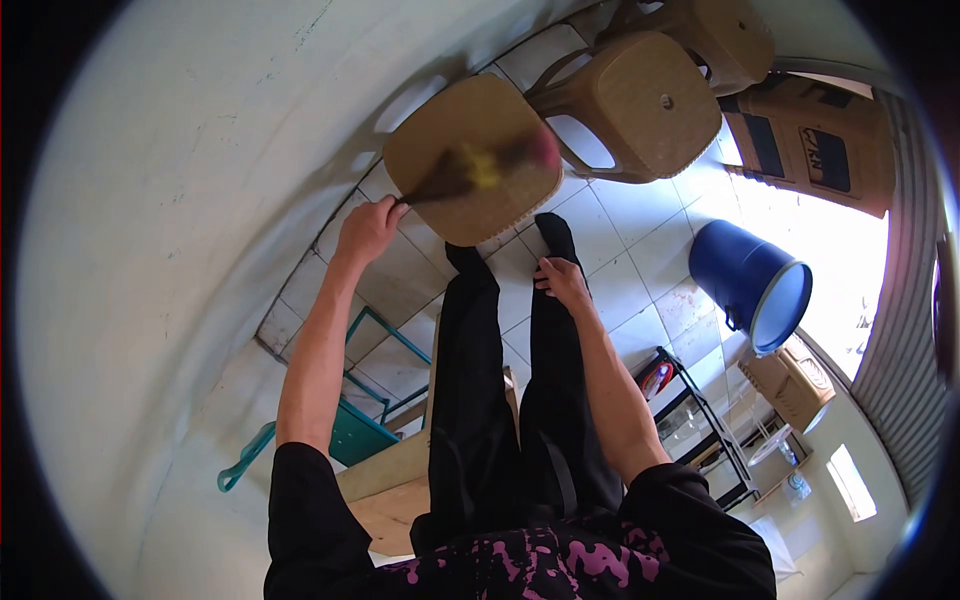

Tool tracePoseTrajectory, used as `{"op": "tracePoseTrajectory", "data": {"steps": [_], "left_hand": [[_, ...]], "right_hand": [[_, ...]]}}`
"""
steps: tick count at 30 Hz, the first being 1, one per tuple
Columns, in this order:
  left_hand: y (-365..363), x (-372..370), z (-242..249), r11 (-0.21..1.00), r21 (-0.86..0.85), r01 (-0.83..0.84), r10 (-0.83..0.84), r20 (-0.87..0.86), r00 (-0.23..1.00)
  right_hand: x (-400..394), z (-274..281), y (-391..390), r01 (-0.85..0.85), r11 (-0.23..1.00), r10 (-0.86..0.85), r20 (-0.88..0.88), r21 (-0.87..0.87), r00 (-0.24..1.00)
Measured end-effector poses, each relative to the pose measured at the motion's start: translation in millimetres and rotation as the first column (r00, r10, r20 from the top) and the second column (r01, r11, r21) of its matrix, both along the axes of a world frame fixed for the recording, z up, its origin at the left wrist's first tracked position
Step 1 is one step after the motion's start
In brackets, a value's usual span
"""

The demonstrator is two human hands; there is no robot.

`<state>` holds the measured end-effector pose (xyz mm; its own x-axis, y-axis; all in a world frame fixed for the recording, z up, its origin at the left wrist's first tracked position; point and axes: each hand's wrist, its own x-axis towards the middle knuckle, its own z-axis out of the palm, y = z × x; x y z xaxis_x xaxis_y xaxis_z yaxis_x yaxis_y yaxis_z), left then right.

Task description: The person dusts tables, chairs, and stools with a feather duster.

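Note:
My left hand is closed around the thin handle end of a feather duster, which is smeared by motion and shows dark, yellow and pink parts. The duster overlaps the seat of a brown plastic stool standing by the wall. Nothing shows in my right hand; its fingers are loosely bent and a little apart, over my right trouser leg near the foot.
More brown plastic stools stand in a row along the wall. To the right are a large cardboard box, a blue drum and a black-framed shelf. A green metal-framed chair is at lower left. Tiles cover the floor.

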<state>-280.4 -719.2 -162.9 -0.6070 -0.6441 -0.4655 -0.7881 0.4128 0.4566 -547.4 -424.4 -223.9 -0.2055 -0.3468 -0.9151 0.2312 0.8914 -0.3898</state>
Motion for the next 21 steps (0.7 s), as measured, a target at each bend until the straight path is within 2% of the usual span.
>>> {"op": "tracePoseTrajectory", "data": {"steps": [1,2,3,5,6,8,9,11,12,13,15,18,20,21], "left_hand": [[0,-4,-2,0.992,-0.025,-0.122,0.122,0.017,0.992],[2,-7,-6,0.968,0.042,-0.247,0.249,-0.043,0.967],[3,-10,-10,0.964,0.036,-0.262,0.264,-0.039,0.964],[9,-14,-9,0.95,0.188,-0.249,0.277,-0.147,0.949],[11,-16,-4,0.946,0.183,-0.269,0.296,-0.14,0.945],[15,-22,3,0.988,0.139,-0.066,0.067,0.0,0.998],[17,-26,3,0.987,0.135,-0.085,0.086,-0.002,0.996],[25,-29,1,0.976,-0.042,-0.212,0.214,0.039,0.976],[32,-30,-2,0.937,-0.008,-0.349,0.349,0.001,0.937],[41,-31,-5,0.93,-0.015,-0.367,0.367,-0.003,0.93],[64,-33,-15,0.728,0.109,-0.677,0.685,-0.1,0.721],[116,-47,-18,0.655,0.205,-0.728,0.755,-0.13,0.643],[154,-57,-27,0.653,0.309,-0.691,0.748,-0.124,0.652],[168,-65,-26,0.726,0.236,-0.646,0.684,-0.152,0.714]], "right_hand": [[-4,1,0,-0.001,1.0,0.001,0.008,-0.009,1.0],[-9,0,3,-0.011,1.0,0.011,0.012,-0.012,1.0],[-14,-1,4,-0.019,1.0,0.019,0.005,-0.02,1.0],[-25,-3,4,-0.053,0.998,0.053,0.013,-0.035,0.998],[-33,-2,5,-0.07,0.997,0.071,0.016,-0.036,0.997],[-50,2,7,-0.102,0.994,0.103,0.015,-0.04,0.995],[-61,4,7,-0.11,0.993,0.11,-0.002,-0.045,0.994],[-86,9,8,-0.085,0.994,0.084,-0.017,-0.07,0.996],[-99,12,9,-0.105,0.992,0.104,-0.018,-0.075,0.994],[-113,14,7,-0.121,0.989,0.117,-0.042,-0.086,0.992],[-140,15,9,-0.133,0.985,0.127,-0.059,-0.107,0.99],[-172,12,8,-0.158,0.98,0.149,-0.08,-0.117,0.986],[-190,13,6,-0.187,0.977,0.181,-0.065,-0.106,0.981],[-198,13,5,-0.252,0.964,0.246,-0.076,-0.088,0.966]]}}
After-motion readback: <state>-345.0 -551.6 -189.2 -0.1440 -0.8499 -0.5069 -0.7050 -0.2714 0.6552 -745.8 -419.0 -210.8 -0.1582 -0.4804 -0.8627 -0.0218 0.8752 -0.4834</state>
